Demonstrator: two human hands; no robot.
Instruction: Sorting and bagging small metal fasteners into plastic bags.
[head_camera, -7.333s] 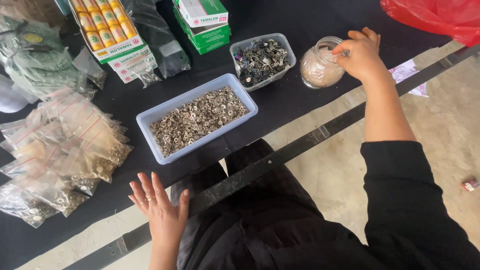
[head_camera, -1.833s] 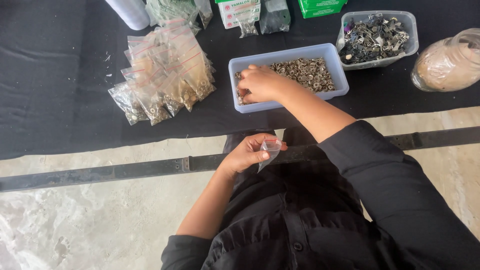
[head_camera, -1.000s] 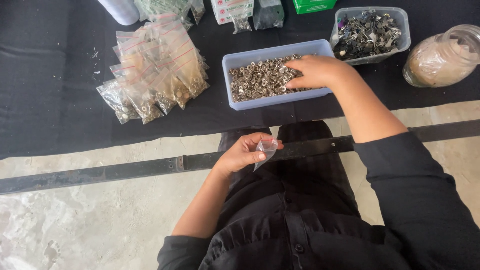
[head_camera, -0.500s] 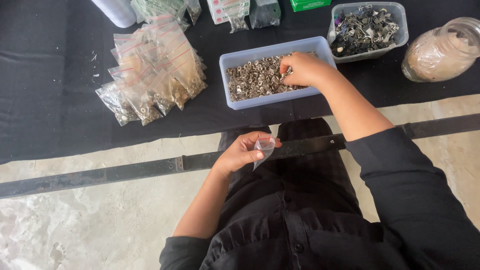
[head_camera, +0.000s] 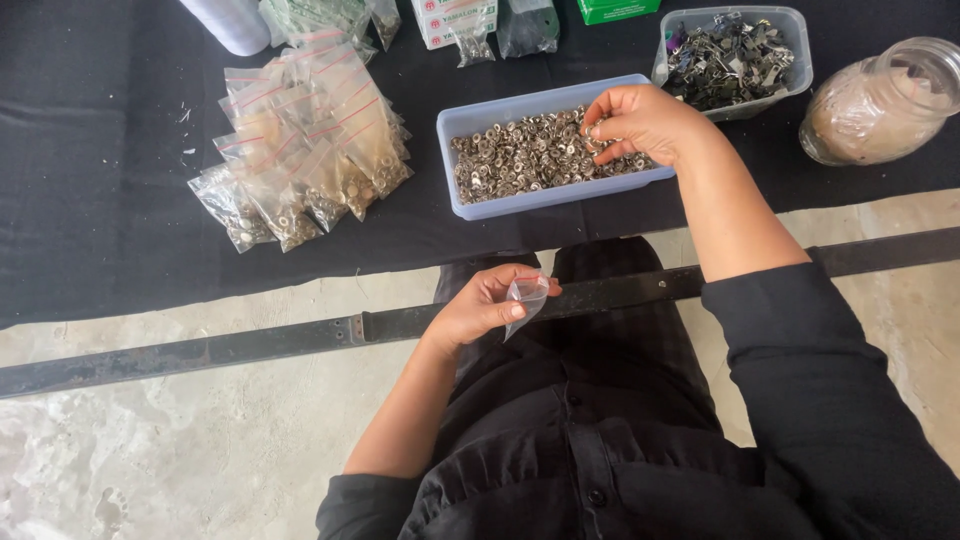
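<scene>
My left hand (head_camera: 483, 305) is over my lap, pinching a small clear plastic bag (head_camera: 525, 298) held open at its mouth. My right hand (head_camera: 640, 122) reaches over the right end of a pale blue tray (head_camera: 470, 195) filled with small metal rings; its fingertips are pinched together just above the pile, apparently on a few rings. The tray sits on a black cloth (head_camera: 100, 170) covering the table.
A heap of filled small plastic bags (head_camera: 300, 150) lies left of the tray. A clear tub of dark metal clips (head_camera: 735, 60) and a glass jar (head_camera: 880, 100) stand to the right. Green and white boxes line the far edge. A dark metal bar (head_camera: 250, 345) crosses below the table.
My right hand went from the jar to the tray, dug in the rings, and now lifts with pinched fingers. My left hand picked up a small bag and holds it steady.
</scene>
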